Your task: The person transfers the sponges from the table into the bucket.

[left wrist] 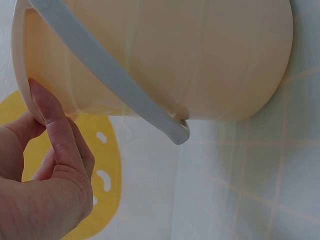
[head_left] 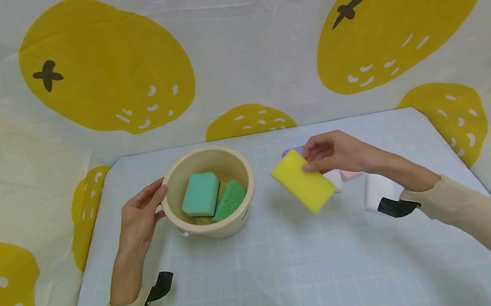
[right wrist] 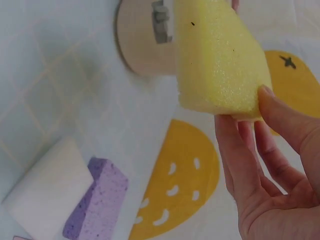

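Note:
My left hand [head_left: 139, 216] pinches the rim of a cream bucket [head_left: 236, 224] at its left side, thumb and fingers on either side of the edge, as the left wrist view [left wrist: 55, 165] confirms. Inside the bucket lie a teal sponge [head_left: 201, 195] and a speckled green sponge [head_left: 229, 200]. To the right of the bucket, my right hand [head_left: 338, 152] holds a yellow sponge [head_left: 303, 180] by its upper right end, tilted and above the table. The right wrist view shows thumb and fingers gripping the end of that yellow sponge [right wrist: 220, 65].
Behind and below my right hand lie a purple sponge [right wrist: 102, 200], a white sponge [right wrist: 50, 187] and a pink piece [head_left: 351, 175]. Another white block [head_left: 377, 190] sits near my right wrist. A grey-white handle [left wrist: 110, 75] hangs across the bucket. A fruit-patterned cloth [head_left: 253, 69] stands behind the table.

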The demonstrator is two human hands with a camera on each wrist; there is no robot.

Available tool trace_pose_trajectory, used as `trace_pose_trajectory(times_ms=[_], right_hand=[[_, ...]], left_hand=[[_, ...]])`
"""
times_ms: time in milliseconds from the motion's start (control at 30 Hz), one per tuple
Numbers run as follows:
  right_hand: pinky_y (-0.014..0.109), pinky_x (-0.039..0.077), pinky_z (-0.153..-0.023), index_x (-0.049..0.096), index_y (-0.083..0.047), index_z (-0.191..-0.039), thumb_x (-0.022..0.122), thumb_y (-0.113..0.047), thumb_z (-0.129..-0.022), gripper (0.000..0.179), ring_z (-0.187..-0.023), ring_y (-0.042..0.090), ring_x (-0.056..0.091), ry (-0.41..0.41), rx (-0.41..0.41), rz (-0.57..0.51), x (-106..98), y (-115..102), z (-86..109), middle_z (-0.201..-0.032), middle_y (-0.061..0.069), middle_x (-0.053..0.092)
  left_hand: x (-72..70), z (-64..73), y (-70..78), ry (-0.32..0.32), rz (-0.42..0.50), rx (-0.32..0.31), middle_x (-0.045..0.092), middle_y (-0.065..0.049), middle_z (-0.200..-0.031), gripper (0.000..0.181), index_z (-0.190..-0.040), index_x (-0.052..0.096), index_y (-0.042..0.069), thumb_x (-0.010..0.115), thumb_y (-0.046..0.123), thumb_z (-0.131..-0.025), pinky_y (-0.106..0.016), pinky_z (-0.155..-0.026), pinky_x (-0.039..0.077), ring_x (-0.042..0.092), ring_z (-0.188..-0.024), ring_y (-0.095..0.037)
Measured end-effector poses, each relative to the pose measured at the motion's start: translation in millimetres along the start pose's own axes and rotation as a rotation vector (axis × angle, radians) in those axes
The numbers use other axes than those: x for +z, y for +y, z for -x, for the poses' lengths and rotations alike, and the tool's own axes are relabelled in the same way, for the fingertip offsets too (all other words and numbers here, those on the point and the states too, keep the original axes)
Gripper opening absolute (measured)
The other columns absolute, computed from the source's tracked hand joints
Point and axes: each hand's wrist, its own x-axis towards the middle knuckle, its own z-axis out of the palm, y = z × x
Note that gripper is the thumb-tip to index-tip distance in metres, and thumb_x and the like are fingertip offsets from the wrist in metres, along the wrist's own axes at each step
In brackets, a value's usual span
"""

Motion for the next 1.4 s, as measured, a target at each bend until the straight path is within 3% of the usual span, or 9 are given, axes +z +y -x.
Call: trace_pose_trajectory(times_ms=[533, 867, 1100, 1400], right_hand=[[0.039, 0.062, -0.084, 0.068, -0.004, -0.114, 0.082, -0.024, -0.091, 0.033, -0.094, 0.029, 0.068, -0.04, -0.06, -0.025, 8, -44, -34.1, -0.105, 0.014, 0.07], [0.043, 0.062, -0.083, 0.068, -0.002, -0.116, 0.08, -0.02, -0.092, 0.033, -0.097, 0.029, 0.07, -0.04, -0.116, -0.043, 18, -66, -54.6, -0.109, 0.014, 0.071], [0.042, 0.063, -0.081, 0.069, -0.003, -0.113, 0.081, -0.019, -0.091, 0.03, -0.096, 0.029, 0.07, -0.049, -0.104, -0.104, 31, -72, -70.2, -0.106, 0.015, 0.071], [0.037, 0.063, -0.078, 0.069, -0.006, -0.112, 0.082, -0.025, -0.091, 0.031, -0.096, 0.029, 0.068, -0.065, -0.083, -0.061, 54, -80, -91.1, -0.103, 0.013, 0.069]], left_hand=[[0.4, 1.2, -1.1, -0.013, 0.018, 0.011, 0.074, 0.007, -0.114, 0.05, -0.131, 0.07, 0.01, 0.084, 0.03, -0.087, -0.023, -0.073, 0.061, 0.066, -0.093, -0.01], [1.5, 2.5, -2.4, -0.001, -0.007, -0.016, 0.071, 0.006, -0.119, 0.06, -0.135, 0.067, 0.009, 0.085, 0.037, -0.084, -0.022, -0.075, 0.06, 0.067, -0.094, -0.01], [3.0, 1.5, -0.9, 0.002, -0.007, -0.013, 0.072, 0.006, -0.118, 0.058, -0.135, 0.068, 0.01, 0.084, 0.035, -0.086, -0.022, -0.075, 0.06, 0.066, -0.095, -0.01], [1.0, 1.4, 0.8, 0.0, -0.008, -0.003, 0.072, 0.006, -0.117, 0.059, -0.136, 0.067, 0.008, 0.084, 0.035, -0.086, -0.022, -0.074, 0.06, 0.066, -0.094, -0.01]])
